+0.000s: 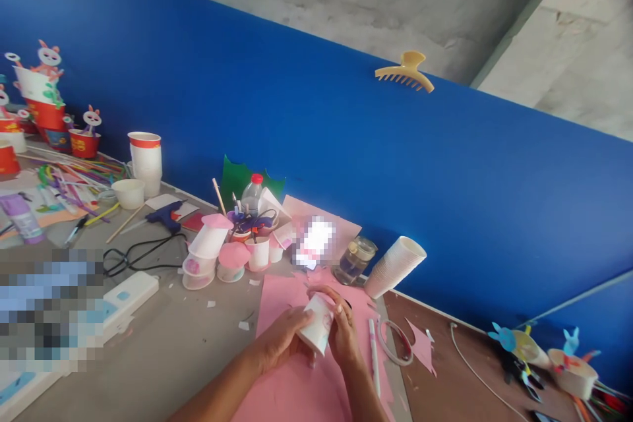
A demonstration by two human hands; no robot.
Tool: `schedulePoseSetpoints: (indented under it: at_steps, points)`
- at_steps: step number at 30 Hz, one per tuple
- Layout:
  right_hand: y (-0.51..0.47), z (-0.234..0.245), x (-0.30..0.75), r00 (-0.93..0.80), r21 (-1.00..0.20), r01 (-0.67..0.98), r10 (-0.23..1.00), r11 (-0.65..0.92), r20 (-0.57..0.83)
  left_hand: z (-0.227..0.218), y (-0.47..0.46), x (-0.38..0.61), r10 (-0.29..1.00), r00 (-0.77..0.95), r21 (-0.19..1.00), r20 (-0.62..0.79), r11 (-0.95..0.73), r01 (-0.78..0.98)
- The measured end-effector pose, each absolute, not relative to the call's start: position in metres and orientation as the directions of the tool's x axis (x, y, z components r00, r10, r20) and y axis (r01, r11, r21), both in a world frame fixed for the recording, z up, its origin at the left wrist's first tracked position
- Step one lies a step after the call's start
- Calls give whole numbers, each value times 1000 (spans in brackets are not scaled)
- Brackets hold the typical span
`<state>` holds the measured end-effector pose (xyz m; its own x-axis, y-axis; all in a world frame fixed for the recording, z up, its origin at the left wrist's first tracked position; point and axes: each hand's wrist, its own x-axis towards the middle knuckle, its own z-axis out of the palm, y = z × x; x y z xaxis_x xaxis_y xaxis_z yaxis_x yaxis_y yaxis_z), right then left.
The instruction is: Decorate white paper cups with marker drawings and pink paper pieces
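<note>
1. A person works at a cluttered craft bench [188, 343] that stands against a blue partition [346, 165]. Only the forearms and hands show, at the bottom centre of the view.
2. Both hands hold one white paper cup [316, 324]. It is tilted and lifted just above a pink paper sheet [297, 389] that lies flat on the bench.
3. What could go wrong, as a judgement: the cup wall is thin, so a tighter squeeze from either side could dent or crease it. The pink sheet looks smooth, so a forearm pressing on it could slide it. A white pen [374, 356] lies just beside the right wrist and could be knocked into a roll.
4. The left hand [281, 343] cradles the cup's lower side. Its fingers [298, 323] are partly curled and grasp the cup, not clenched.
5. The right hand [343, 336] wraps the other side. Its fingers [339, 306] arch over the cup's upper end, closed on it. Which end is the rim cannot be told.
6. Nearby, behind the hands: a stack of paper cups [393, 267] lying on its side, a glass jar [355, 260], and a cluster of decorated cups [217, 254].
</note>
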<state>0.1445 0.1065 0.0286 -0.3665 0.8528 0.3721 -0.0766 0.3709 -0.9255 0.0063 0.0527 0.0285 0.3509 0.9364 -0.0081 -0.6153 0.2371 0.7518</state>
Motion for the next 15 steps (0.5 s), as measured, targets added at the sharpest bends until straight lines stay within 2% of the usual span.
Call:
schedulePoseSetpoints:
  at_steps: [4, 10, 15]
  points:
    - [105, 29, 143, -365, -930, -78, 858, 359, 361, 28, 52, 7, 938, 346, 750, -24, 246, -614]
    - [108, 21, 143, -371, -938, -189, 864, 289, 341, 23, 53, 8, 942, 335, 741, -30, 246, -624]
    - [108, 19, 144, -373, -937, -181, 861, 299, 347, 23, 53, 8, 946, 322, 727, -47, 253, -638]
